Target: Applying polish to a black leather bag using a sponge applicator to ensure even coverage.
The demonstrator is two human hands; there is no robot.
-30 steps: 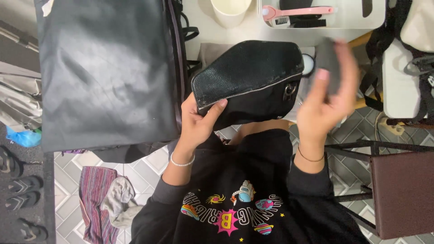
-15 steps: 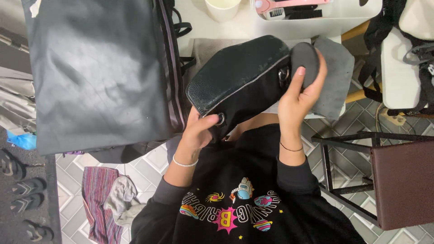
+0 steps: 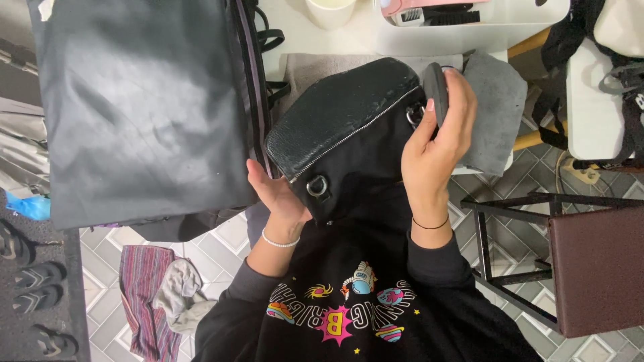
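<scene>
Right hand (image 3: 439,144) clenched on a small dark pad (image 3: 436,90), fingers wrapped over its back, the pad now pressed flat against the right end of the black leather handbag (image 3: 349,124), just beside the metal ring there. A second ago held up in the air, well apart from the bag; half a second ago already brought down near that end; now touching. Meaning, as a judgement: the lifting pause is over and the rubbing of the leather begins again at this end of the bag.

Left hand (image 3: 272,191) grasping the bag from below at its left lower corner, palm up, thumb near the second metal ring (image 3: 316,186). Almost the same hold as before, only the bag tilted a little more and raised toward the chest. Bag held over the lap, its upper part above the edge of the white table (image 3: 362,33), zipper line running across diagonally.

Behind the bag, on the table, a grey cloth (image 3: 493,110) spread out. Farther back a white cup (image 3: 330,10) and a white tray (image 3: 483,23) with a pink tool inside. At the left, a big black bag (image 3: 141,107) lying flat. At the right, a brown stool (image 3: 597,268) on the tiled floor
</scene>
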